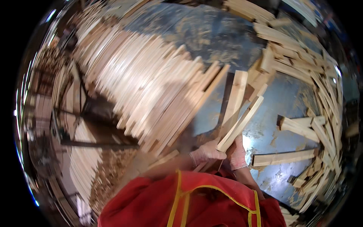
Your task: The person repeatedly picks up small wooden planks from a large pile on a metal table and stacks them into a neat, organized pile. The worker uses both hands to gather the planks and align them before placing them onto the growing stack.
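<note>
Two pale wooden slats [236,113] rise from our gloved hands over the blue table [287,102]; our left hand [206,152] and right hand [237,153] sit close together, both closed around the lower ends. We judge them light, stiff and splintery — best gripped low, near the ends. A leaning row of slats [151,83] stands just left.

2 gloved hands [221,153], approx. 2 held slats [238,113], countless stacked.
</note>
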`<state>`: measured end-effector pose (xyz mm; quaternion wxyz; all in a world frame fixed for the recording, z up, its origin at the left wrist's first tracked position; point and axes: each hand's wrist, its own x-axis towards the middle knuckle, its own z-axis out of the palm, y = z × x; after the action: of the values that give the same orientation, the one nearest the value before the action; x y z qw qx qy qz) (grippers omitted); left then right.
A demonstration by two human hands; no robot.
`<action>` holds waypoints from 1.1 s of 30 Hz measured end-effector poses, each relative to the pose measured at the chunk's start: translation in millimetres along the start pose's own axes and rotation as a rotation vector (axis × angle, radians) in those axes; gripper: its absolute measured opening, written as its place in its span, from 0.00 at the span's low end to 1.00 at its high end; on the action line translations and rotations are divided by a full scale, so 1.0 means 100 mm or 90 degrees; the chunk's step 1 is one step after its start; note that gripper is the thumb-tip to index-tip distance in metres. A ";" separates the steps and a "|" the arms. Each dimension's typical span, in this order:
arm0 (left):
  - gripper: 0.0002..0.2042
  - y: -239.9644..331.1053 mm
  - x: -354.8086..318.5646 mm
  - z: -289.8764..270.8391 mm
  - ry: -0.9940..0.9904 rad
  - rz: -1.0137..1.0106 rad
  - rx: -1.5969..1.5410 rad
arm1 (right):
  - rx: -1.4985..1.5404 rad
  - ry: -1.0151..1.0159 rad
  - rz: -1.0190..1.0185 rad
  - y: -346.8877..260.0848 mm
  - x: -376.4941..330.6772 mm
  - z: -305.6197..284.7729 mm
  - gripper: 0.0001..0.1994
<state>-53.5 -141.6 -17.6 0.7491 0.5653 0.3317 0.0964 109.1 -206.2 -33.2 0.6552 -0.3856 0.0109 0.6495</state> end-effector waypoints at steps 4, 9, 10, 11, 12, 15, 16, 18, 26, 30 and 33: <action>0.46 0.09 -0.47 -0.33 0.103 -0.070 0.059 | -0.027 -0.022 0.097 0.63 0.20 0.05 0.38; 0.36 0.13 -0.87 -0.77 0.093 -0.058 0.125 | -0.076 -0.070 0.168 0.87 0.16 0.38 0.38; 0.35 0.35 -0.98 -0.83 0.065 -0.043 0.088 | -0.120 -0.081 0.104 0.95 0.14 0.38 0.38; 0.35 0.43 -1.08 -0.88 0.080 -0.016 0.065 | -0.098 -0.106 0.106 0.99 0.11 0.35 0.37; 0.35 0.47 -1.16 -0.92 0.090 0.006 0.043 | -0.119 -0.083 0.128 1.01 0.12 0.42 0.34; 0.33 0.42 -1.33 -1.02 0.144 0.049 -0.044 | -0.275 -0.108 0.097 1.08 0.03 0.58 0.24; 0.32 0.44 -1.37 -1.05 0.141 -0.008 -0.088 | -0.397 0.008 0.103 1.16 0.17 0.36 0.16; 0.30 0.59 -1.45 -1.13 0.183 -0.088 -0.084 | -0.571 0.081 -0.036 1.35 0.16 0.53 0.09; 0.28 0.84 -1.31 -0.99 0.364 0.224 0.336 | -1.135 -0.501 -0.185 1.41 0.72 0.60 0.29; 0.32 0.36 -1.01 -0.81 0.349 0.267 0.530 | -0.709 -0.230 0.172 0.12 1.36 -0.13 0.34; 0.35 -0.03 -0.76 -0.72 0.460 0.186 0.759 | -0.618 0.036 0.003 -1.25 1.17 0.16 0.36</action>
<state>-155.5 -125.7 -1.0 0.1348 0.8502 0.4763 0.1793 226.5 -81.6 -20.9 0.3977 -0.6644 -0.2745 0.5702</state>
